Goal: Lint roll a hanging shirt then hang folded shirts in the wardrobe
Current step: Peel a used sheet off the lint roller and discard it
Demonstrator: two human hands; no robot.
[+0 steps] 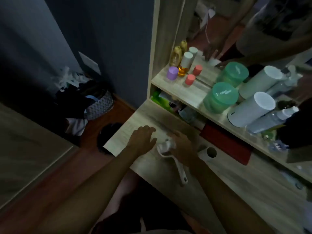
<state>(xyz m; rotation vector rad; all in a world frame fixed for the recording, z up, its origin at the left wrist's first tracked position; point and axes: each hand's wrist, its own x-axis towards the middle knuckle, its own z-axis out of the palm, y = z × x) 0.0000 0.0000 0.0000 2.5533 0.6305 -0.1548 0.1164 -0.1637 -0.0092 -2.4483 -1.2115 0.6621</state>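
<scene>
Lint roller (pixel 170 153) handle nearest, head in R hand (pixel 183 147).

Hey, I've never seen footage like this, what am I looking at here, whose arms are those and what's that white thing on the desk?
There is no machine here. A person wears a camera on the head, so this single picture looks down along their own two bare arms. The left hand rests flat on a pale wooden desk. The right hand closes over the head of a white lint roller, whose handle points back toward the person. Beside it lies a white tube with an open end. On the shelf above stand jars and bottles, among them a green-lidded tub and a purple-capped container, doubled in a mirror behind them. On the floor to the left sits a basket heaped with clothes. No shirt or wardrobe is visible.
</scene>
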